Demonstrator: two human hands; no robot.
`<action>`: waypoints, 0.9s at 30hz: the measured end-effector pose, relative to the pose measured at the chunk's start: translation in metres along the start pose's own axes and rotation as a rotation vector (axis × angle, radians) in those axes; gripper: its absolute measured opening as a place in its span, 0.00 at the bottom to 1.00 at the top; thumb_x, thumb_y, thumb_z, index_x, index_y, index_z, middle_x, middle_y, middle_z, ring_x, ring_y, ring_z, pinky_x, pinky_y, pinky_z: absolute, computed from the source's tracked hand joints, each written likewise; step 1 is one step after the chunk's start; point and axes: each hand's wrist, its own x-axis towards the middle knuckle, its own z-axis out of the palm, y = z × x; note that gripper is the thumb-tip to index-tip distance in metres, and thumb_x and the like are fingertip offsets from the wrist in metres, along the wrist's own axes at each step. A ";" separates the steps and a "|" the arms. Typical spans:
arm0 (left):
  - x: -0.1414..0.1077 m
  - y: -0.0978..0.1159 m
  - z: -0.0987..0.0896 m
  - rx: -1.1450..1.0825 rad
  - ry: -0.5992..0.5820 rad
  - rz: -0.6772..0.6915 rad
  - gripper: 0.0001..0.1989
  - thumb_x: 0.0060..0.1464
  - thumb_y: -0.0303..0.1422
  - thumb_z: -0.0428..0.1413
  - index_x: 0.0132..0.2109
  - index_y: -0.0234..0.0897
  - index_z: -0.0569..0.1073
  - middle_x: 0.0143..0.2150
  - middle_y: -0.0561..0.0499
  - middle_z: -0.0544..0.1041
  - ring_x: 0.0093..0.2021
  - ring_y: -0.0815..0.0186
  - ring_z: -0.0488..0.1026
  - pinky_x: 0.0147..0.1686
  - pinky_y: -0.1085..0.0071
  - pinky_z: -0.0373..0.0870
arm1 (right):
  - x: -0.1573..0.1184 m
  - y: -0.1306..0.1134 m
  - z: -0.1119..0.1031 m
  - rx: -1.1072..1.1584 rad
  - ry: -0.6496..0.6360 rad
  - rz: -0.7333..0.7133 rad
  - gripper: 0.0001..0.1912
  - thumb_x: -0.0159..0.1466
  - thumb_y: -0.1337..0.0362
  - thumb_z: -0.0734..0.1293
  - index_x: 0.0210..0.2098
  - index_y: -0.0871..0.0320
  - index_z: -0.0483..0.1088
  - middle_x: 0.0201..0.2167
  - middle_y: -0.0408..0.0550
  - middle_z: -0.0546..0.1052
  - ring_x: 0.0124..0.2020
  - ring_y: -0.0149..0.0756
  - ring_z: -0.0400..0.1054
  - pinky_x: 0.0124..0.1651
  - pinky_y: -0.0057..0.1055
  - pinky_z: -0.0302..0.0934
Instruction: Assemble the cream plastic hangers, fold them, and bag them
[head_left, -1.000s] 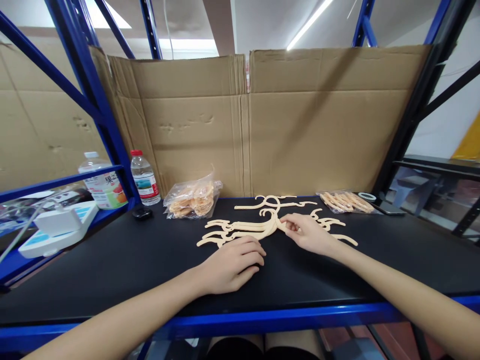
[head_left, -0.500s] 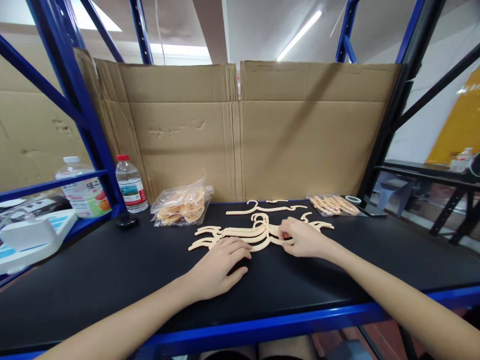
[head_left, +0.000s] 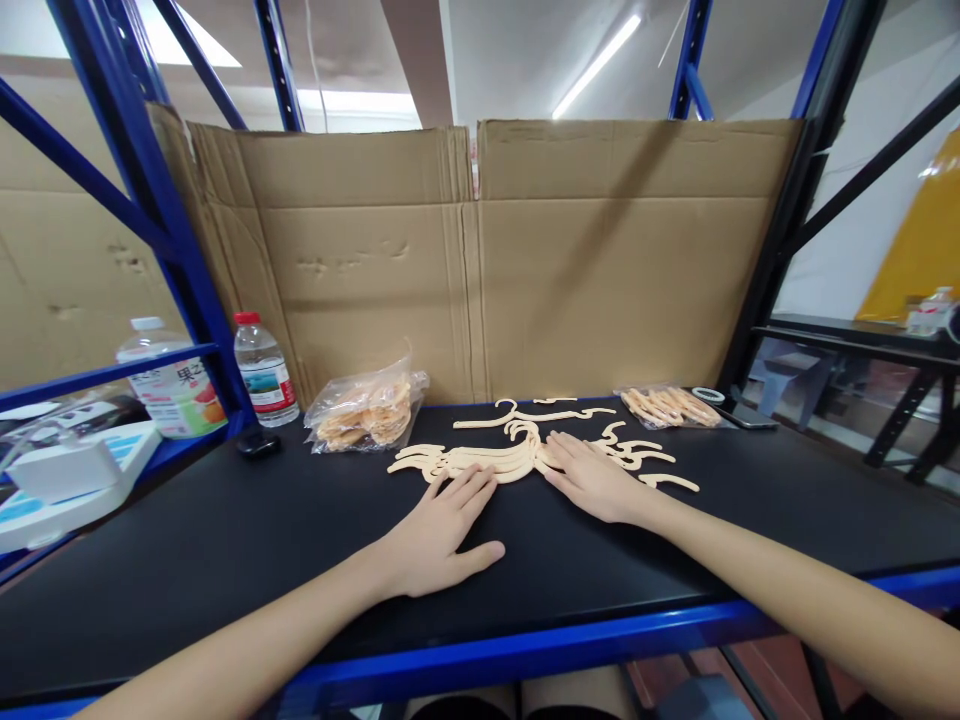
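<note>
Several cream-coloured clothes hangers (head_left: 514, 463) lie closely nested in front of me, their hooks bunched at the middle. My left hand (head_left: 446, 530) is spread flat, fingertips against the near edge of the hangers' left side, thumb pointing right. With fingers stretched out, my right hand (head_left: 589, 475) lies over their right side and covers part of it. To the right of that hand a loose curved hanger arm (head_left: 670, 482) shows. Behind the group, a separate hanger piece with a hook (head_left: 517, 418) lies crosswise, and a short cream piece (head_left: 555, 400) sits farther back.
A clear bag of cream pieces (head_left: 367, 410) stands back left, another bag (head_left: 670, 407) back right beside a tape roll (head_left: 708, 395) and a phone (head_left: 750, 416). At left are a water bottle (head_left: 265, 370) and a black object (head_left: 259, 443). Cardboard (head_left: 630, 260) walls the back.
The hangers are pushed closer together and slightly away from me. My right hand has gone from a pinch to lying flat on them. My left fingers have straightened.
</note>
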 end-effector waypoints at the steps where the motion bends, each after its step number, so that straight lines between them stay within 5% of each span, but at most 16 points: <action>1: 0.000 0.000 0.000 0.001 -0.004 -0.001 0.36 0.60 0.52 0.42 0.68 0.35 0.47 0.69 0.40 0.44 0.68 0.50 0.40 0.63 0.45 0.37 | 0.001 0.002 0.001 0.007 -0.022 -0.005 0.31 0.68 0.51 0.49 0.63 0.65 0.54 0.64 0.60 0.57 0.65 0.51 0.49 0.63 0.52 0.46; 19: 0.004 -0.007 -0.002 -0.013 0.052 0.044 0.35 0.58 0.51 0.47 0.66 0.38 0.52 0.68 0.40 0.48 0.68 0.50 0.45 0.63 0.47 0.41 | 0.011 0.017 -0.007 0.081 -0.078 -0.100 0.28 0.69 0.53 0.48 0.63 0.58 0.54 0.63 0.55 0.59 0.64 0.48 0.50 0.62 0.56 0.44; 24: 0.003 -0.007 -0.001 -0.048 0.095 0.074 0.32 0.58 0.48 0.48 0.66 0.39 0.55 0.68 0.40 0.50 0.67 0.49 0.46 0.63 0.46 0.41 | 0.023 0.036 -0.009 0.156 0.189 -0.098 0.20 0.67 0.59 0.54 0.54 0.58 0.66 0.55 0.55 0.70 0.58 0.46 0.61 0.60 0.50 0.52; 27: 0.002 -0.003 -0.002 -0.047 0.108 0.094 0.30 0.59 0.45 0.49 0.65 0.39 0.57 0.68 0.41 0.52 0.67 0.50 0.47 0.63 0.47 0.43 | 0.031 0.038 -0.030 0.222 0.365 -0.051 0.17 0.65 0.62 0.56 0.46 0.60 0.71 0.46 0.57 0.75 0.50 0.45 0.67 0.53 0.48 0.60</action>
